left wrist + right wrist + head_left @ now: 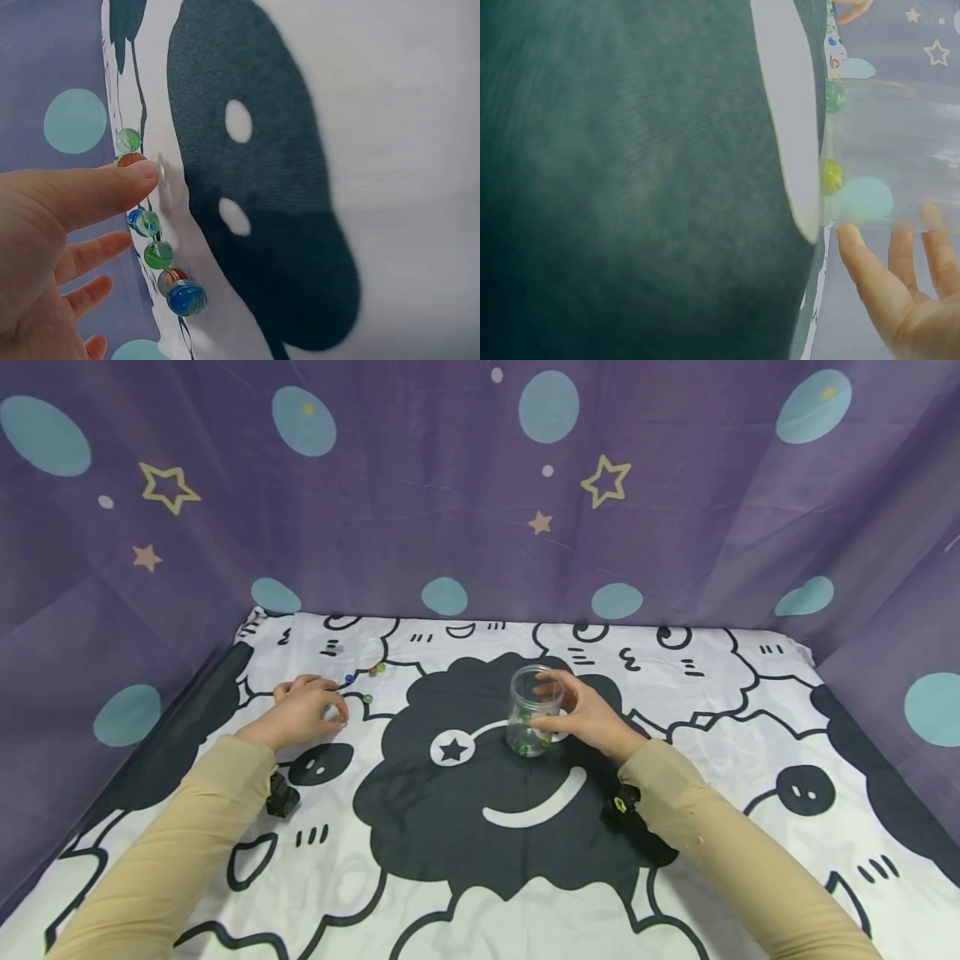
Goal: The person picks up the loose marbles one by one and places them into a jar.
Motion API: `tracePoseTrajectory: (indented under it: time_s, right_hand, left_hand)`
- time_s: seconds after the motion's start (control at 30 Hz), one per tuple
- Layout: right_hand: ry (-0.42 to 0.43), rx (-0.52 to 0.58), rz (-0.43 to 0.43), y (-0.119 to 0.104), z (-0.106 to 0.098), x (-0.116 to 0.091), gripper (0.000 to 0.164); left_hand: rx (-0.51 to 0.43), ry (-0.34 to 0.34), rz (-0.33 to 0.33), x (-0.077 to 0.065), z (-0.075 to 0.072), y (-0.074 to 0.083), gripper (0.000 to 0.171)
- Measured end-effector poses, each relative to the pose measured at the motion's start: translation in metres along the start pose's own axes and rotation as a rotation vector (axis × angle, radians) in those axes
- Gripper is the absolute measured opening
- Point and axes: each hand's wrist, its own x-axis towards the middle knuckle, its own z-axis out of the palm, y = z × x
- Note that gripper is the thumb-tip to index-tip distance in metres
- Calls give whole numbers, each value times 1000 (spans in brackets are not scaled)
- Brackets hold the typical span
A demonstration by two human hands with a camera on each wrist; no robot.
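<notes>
A clear plastic jar stands upright on the cloth, and my right hand grips its side with thumb and fingers. Green marbles show low in it; in the right wrist view a yellow marble and a green marble lie inside. My left hand is over loose glass marbles on the left, thumb extended and the other fingers loosely bent. From the left wrist, the thumb partly covers an orange marble. Nearby lie a green marble and a blue marble. The left index finger is hidden behind the thumb.
A black-and-white cartoon cloth covers the table. Purple curtains with blue dots and stars rise behind it and at both sides. Several marbles, among them a blue marble and a green marble, lie at the back left.
</notes>
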Motion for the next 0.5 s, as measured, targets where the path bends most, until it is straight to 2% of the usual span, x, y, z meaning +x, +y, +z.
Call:
tracePoseTrajectory:
  time_s: [0.5]
  right_hand:
    - [-15,13,-4,0,0,-1,71]
  left_hand:
    - [2,-5,-12,-1,-2,4,9]
